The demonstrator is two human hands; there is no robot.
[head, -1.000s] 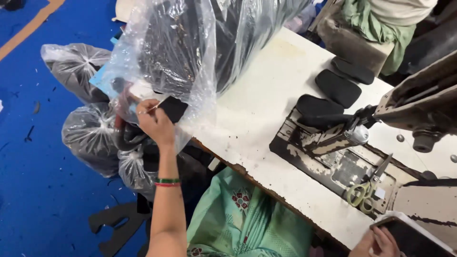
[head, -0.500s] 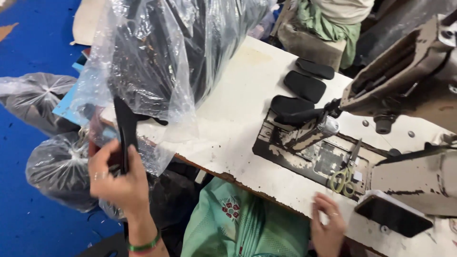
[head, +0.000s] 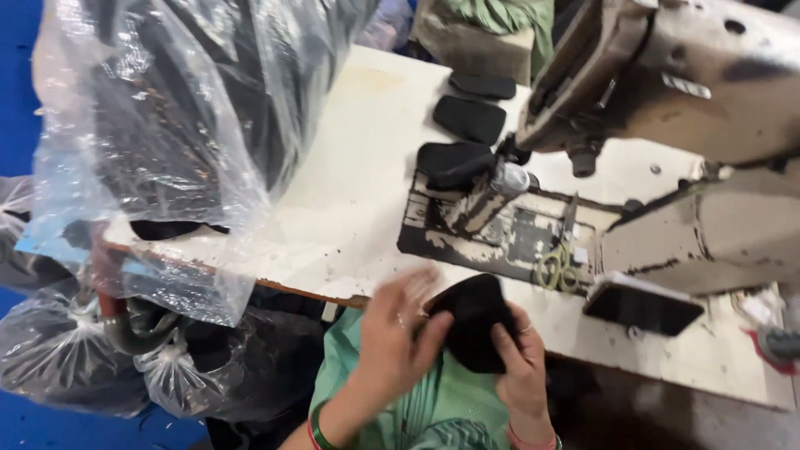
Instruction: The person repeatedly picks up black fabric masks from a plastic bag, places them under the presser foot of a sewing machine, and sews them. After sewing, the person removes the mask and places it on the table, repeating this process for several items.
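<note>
Plastic bag (head: 167, 142) of dark pieces overhangs the table (head: 358, 200) edge and could slide off, while left hand (head: 396, 337) and right hand (head: 518, 367) pinch a black fabric piece (head: 477, 321) over the lap, near scissors (head: 557, 268).

A big clear plastic bag (head: 167, 125), stuffed with dark pieces, sits on the left end of my bench (head: 350, 192). Below the bench edge to my left, two smaller knotted clear bags (head: 58, 350) of dark material rest on the blue floor (head: 17, 83).
</note>
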